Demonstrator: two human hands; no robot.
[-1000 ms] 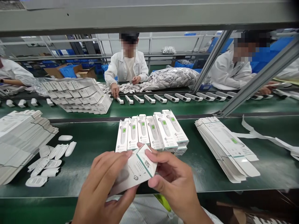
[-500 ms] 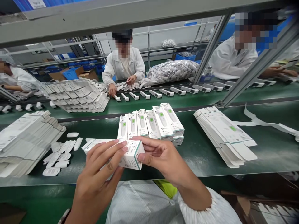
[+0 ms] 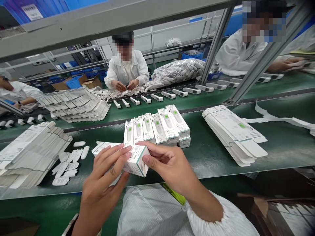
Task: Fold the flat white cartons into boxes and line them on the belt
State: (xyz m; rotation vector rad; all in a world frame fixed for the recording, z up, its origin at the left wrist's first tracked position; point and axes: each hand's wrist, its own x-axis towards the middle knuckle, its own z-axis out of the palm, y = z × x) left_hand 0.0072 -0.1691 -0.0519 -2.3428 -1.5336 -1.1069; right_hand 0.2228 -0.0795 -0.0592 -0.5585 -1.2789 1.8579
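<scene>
Both hands clamp one white carton (image 3: pixel 135 164) above a green conveyor belt (image 3: pixel 197 164), directly in front of the wearer. The left hand (image 3: pixel 103 180) comes from below left, its fingers spread across the carton's middle. The right hand (image 3: pixel 167 167) pinches the closed right end between thumb and fingers. The carton's long axis runs roughly left to right, its right end tilted toward the body, and a loose flap juts left past the left hand. Just beyond its far edge lies a row of closed cartons (image 3: pixel 152 127). Farther left are white plastic pieces (image 3: pixel 66 167) and a flat stack of carton blanks (image 3: pixel 31 154). To the right, green belt stretches to another flat stack (image 3: pixel 232 134).
</scene>
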